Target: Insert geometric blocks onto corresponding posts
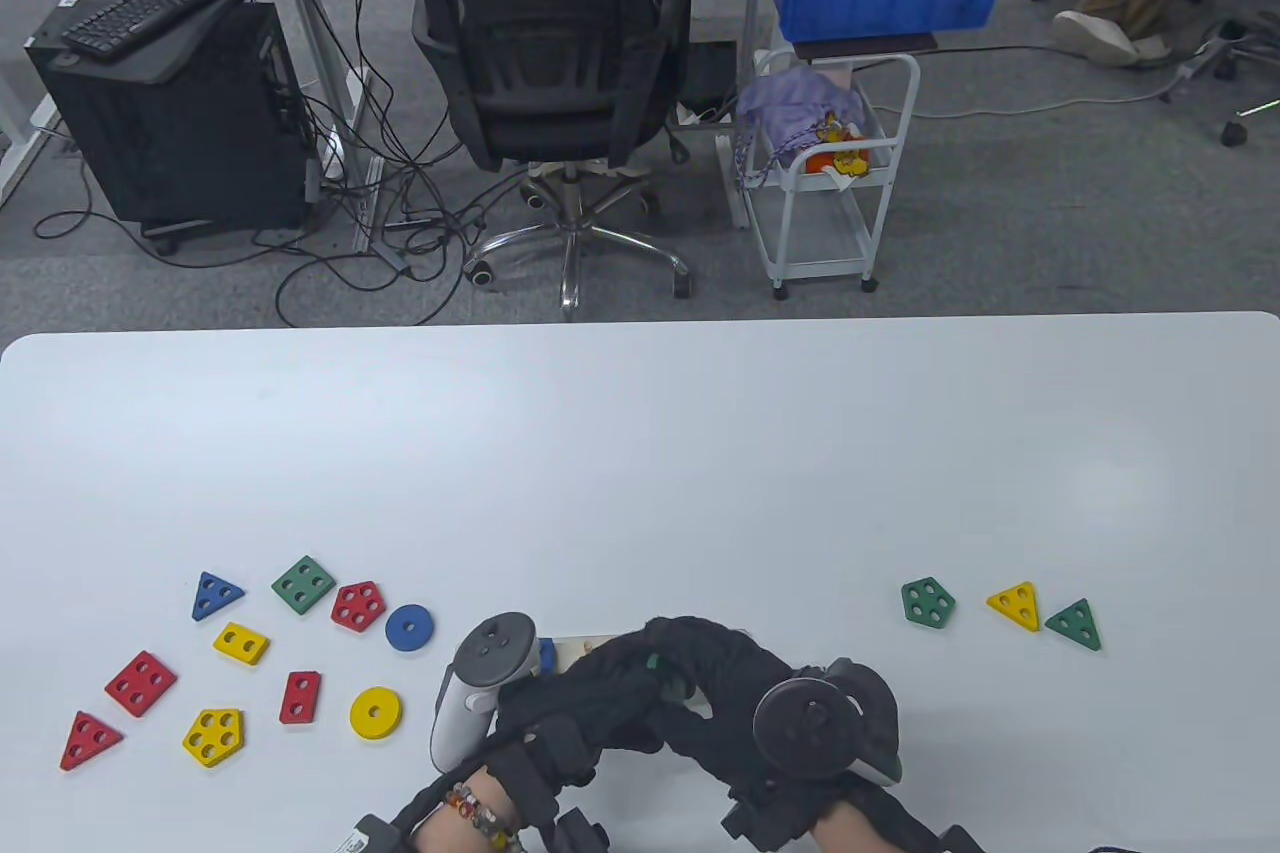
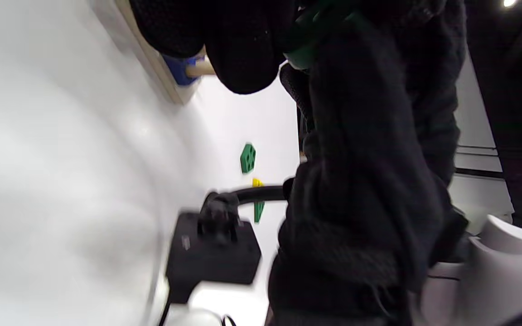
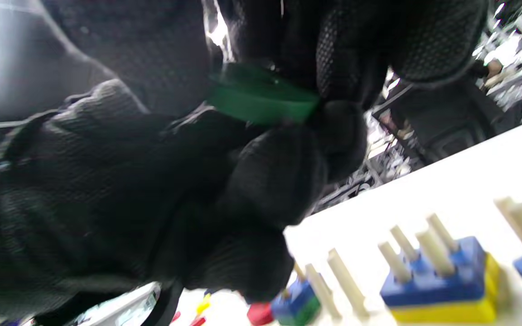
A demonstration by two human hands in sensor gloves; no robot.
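Note:
Both gloved hands meet low in the middle of the table view, over the wooden post board [image 1: 585, 645]. My right hand [image 1: 692, 665] pinches a green block [image 3: 261, 97] from above. My left hand [image 1: 640, 671] holds the same block from below. A sliver of that block shows in the table view [image 1: 655, 663] and the left wrist view [image 2: 320, 25]. It hangs above the board [image 3: 424, 203], clear of the bare posts [image 3: 347, 285]. A blue block on a yellow one [image 3: 442, 290] sits on nearby posts. Another blue block [image 1: 546, 655] is on the board's left end.
Loose blocks lie on the left: blue triangle [image 1: 216, 595], green square [image 1: 303, 584], red pentagon [image 1: 358, 606], blue ring [image 1: 408, 628], yellow ring [image 1: 376, 713], others. On the right lie a green pentagon [image 1: 927, 602], yellow triangle [image 1: 1015, 605] and green triangle [image 1: 1075, 625].

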